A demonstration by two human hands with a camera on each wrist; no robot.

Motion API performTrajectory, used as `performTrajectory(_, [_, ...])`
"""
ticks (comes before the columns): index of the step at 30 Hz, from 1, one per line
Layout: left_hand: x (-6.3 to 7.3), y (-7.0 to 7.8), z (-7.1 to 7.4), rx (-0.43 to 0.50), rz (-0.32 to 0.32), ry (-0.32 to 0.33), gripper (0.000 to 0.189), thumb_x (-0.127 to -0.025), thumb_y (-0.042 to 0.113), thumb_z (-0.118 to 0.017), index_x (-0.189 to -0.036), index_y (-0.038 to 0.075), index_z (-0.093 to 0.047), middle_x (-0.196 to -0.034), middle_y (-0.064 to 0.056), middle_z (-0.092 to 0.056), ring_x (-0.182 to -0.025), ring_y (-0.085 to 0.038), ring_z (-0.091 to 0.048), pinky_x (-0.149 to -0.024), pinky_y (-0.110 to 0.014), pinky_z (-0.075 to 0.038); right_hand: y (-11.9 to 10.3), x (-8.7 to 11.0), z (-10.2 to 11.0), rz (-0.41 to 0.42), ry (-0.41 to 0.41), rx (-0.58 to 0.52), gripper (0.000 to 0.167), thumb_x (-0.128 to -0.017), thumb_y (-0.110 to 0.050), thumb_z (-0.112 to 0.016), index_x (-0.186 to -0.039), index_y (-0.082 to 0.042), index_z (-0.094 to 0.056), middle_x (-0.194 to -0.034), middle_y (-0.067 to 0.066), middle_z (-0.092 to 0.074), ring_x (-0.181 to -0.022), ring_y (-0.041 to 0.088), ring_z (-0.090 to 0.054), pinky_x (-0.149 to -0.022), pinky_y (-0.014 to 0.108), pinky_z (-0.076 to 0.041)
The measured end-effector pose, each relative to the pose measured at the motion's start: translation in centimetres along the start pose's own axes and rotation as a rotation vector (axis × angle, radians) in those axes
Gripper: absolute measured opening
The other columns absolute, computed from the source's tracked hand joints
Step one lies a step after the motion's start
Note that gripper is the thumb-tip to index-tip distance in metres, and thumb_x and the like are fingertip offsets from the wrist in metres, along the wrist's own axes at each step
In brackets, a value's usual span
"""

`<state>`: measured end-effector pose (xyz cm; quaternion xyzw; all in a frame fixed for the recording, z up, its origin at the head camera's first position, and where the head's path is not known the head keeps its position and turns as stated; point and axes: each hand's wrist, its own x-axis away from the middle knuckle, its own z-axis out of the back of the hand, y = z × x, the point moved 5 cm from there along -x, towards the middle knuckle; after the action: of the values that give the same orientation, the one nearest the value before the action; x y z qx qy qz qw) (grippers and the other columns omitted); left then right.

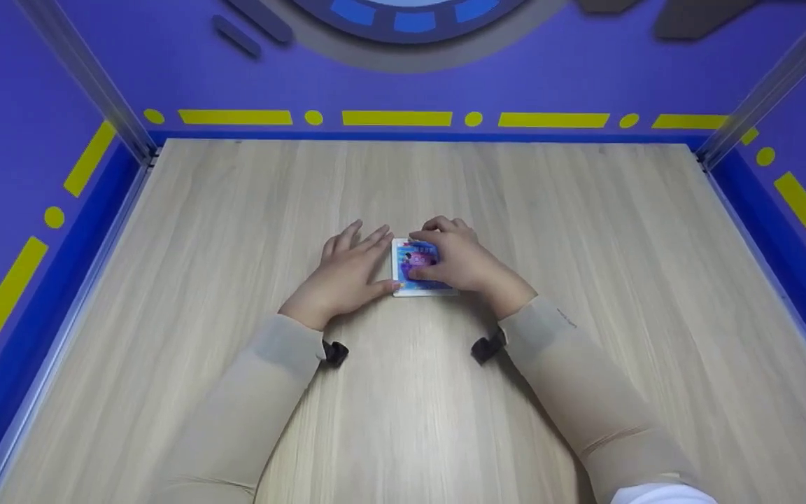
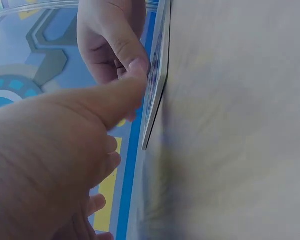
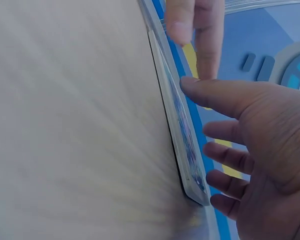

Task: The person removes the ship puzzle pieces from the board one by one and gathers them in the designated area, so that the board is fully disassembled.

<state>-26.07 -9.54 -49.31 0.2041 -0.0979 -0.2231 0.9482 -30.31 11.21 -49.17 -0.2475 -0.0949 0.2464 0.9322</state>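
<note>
A small flat square board (image 1: 429,285) with a pale rim and a colourful cartoon picture in blue, pink and purple lies on the table. In the right wrist view the board (image 3: 182,135) appears edge-on and thin. My left hand (image 1: 350,274) is at its left side, fingers spread and the thumb tip at the lower left corner. My right hand (image 1: 469,260) reaches over the board's right part, hiding some of the picture. Its thumb lies over the picture and its index finger by the upper edge. The left wrist view shows the right thumb right at the board (image 2: 157,82).
The wooden table (image 1: 403,406) is bounded by blue-purple panels (image 1: 403,91) with yellow marks at the back and both sides. Metal posts (image 1: 88,77) stand at the back corners. A small black wrist camera (image 1: 335,353) is strapped to each sleeved arm.
</note>
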Motion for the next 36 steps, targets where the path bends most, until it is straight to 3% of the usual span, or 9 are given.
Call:
performTrajectory(13, [-0.3,0.1,-0.5,0.011,-0.006,-0.048,0.075,-0.110,0.054,-0.070,-0.172,0.016,-0.049,-0.187,0.002,-0.035,-0.181,-0.037,0.001,-0.144,-0.069,-0.006,-0.6,-0.3,0.0,-0.083,-0.034,0.058,0.070,-0.097,-0.045,-0.090,-0.156,-0.013,-0.070,-0.161,0.015,-0.060,-0.149,0.042,-0.052,-0.130,0.066,-0.038])
performTrajectory(19, [-0.4,0.0,-0.5,0.017,0.003,-0.062,0.075,-0.110,0.054,-0.070,-0.172,0.017,-0.049,-0.187,0.004,-0.034,-0.181,-0.036,0.001,-0.144,-0.069,-0.006,-0.9,-0.4,0.1,-0.105,-0.031,0.074,0.064,-0.096,-0.043,-0.092,-0.149,-0.013,-0.074,-0.159,0.015,-0.063,-0.149,0.041,-0.054,-0.131,0.065,-0.039])
performTrajectory(30, [-0.7,-0.3,-0.4,0.045,0.014,-0.046,0.076,-0.107,0.054,-0.074,-0.170,0.017,-0.053,-0.185,0.003,-0.040,-0.181,-0.037,-0.003,-0.143,-0.071,-0.007,-1.0,-1.0,-0.1,-0.158,-0.073,0.024,0.066,-0.094,-0.040,-0.091,-0.149,-0.010,-0.069,-0.163,0.016,-0.057,-0.152,0.042,-0.049,-0.135,0.064,-0.033])
performTrajectory(36, [-0.8,-0.5,-0.5,0.064,0.020,-0.039,0.076,-0.106,0.054,-0.076,-0.169,0.016,-0.055,-0.184,0.001,-0.042,-0.181,-0.037,-0.006,-0.143,-0.070,-0.008,-0.8,-1.6,-0.5,-0.215,-0.001,-0.029,0.052,-0.098,-0.041,-0.083,-0.138,-0.009,-0.075,-0.153,0.015,-0.065,-0.144,0.040,-0.054,-0.129,0.061,-0.037])
